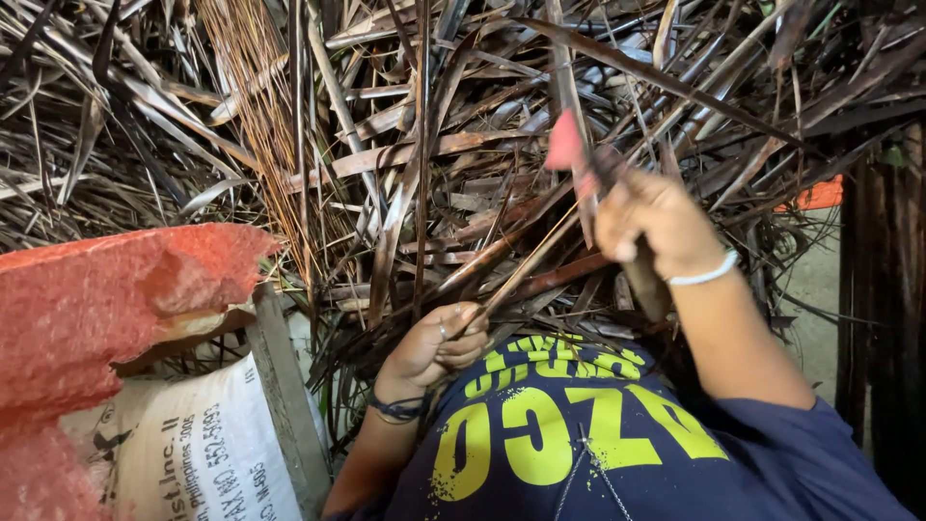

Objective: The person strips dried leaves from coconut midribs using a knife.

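Note:
My left hand [436, 345] grips the lower end of a long, thin dried palm leaf rib [529, 267] close to my chest. My right hand [654, 222] is raised further out and closed around a knife with a pink handle [563, 143]; its blade lies against the upper part of the same strip. A white band sits on my right wrist, a dark band on my left. My dark blue shirt with yellow print [579, 425] fills the lower middle of the view.
A large heap of dried brown palm leaves [405, 145] fills the background. A bundle of thin tan ribs [256, 96] hangs at upper left. A red rough block [106, 309] and a white printed sack [183, 453] sit at lower left. Dark posts [883, 289] stand at right.

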